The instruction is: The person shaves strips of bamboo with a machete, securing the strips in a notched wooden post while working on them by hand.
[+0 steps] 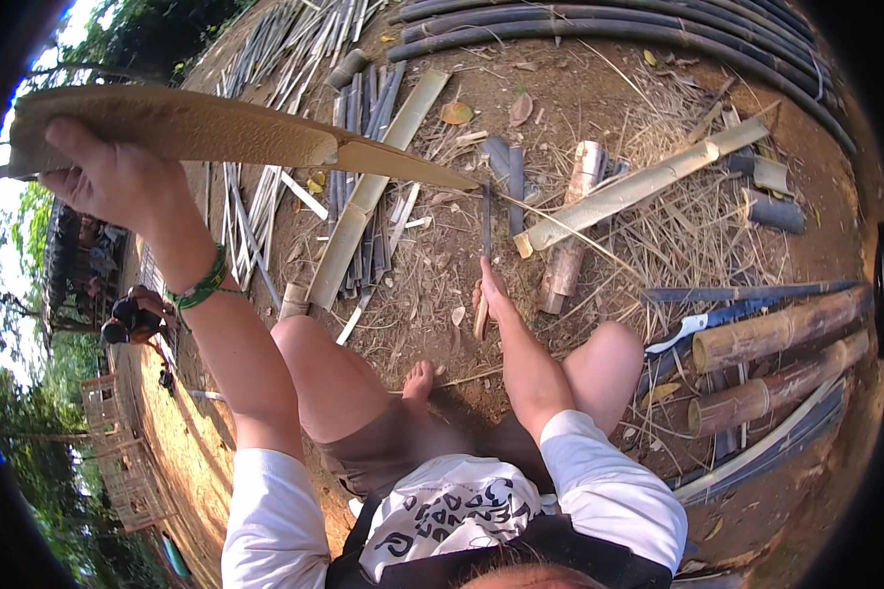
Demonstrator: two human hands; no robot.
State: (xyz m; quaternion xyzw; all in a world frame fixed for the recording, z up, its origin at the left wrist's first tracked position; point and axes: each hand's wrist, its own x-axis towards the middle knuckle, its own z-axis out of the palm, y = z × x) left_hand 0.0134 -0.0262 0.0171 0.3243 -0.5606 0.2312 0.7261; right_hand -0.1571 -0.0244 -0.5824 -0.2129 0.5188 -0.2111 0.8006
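The left hand [123,182] grips a split bamboo piece [236,128], raised above the ground [815,260] — narrowing toward the knife [487,221] the right hand [493,290] clasps. This piece looks already split, trimming perhaps unfinished — farther right, 2 bamboo logs [781,329] appear unsplit.

The left grip [123,182] holds split bamboo [246,130], the right grip [492,290] a knife [486,224].

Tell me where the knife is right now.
In the head view, just right of centre, the knife is in the right hand, its blade pointing up the picture near the tapered end of the raised split bamboo.
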